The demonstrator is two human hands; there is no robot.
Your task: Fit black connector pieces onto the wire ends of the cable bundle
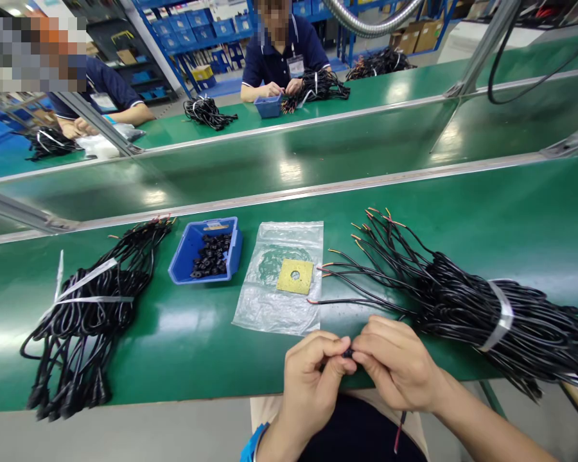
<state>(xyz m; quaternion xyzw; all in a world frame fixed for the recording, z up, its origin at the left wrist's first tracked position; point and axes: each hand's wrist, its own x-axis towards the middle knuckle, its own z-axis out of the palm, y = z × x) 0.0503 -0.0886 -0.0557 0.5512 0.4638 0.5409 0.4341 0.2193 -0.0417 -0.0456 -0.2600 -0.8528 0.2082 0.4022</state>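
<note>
In the head view, the small black piece (347, 353) sits low in the frame, right of centre, pinched between the fingertips of both my hands. My left hand (315, 378) closes thumb and forefinger on its left end, and my right hand (399, 366) grips it from the other side, fingers bent together. What I can see of it is dark and smooth-looking, with most of it covered by my fingertips. The part that shows runs roughly left to right across the frame; which end is its front I cannot tell.

Below my right hand hangs a cable end (399, 431), black above and reddish lower down, pointing to the bottom of the frame and a little left. Whether it joins the piece is hidden by my hand.

Right of my hands lies the cable bundle (462, 301), black and glossy, wrapped by a white band (501, 316). Its long axis slants from upper left to lower right, and its loose orange and red tips fan toward the left and upper left. Left of centre, a blue bin (236, 250) holds small black parts (210, 255); beside it, a yellow pad (295, 276) rests on a clear plastic bag (270, 314).
</note>
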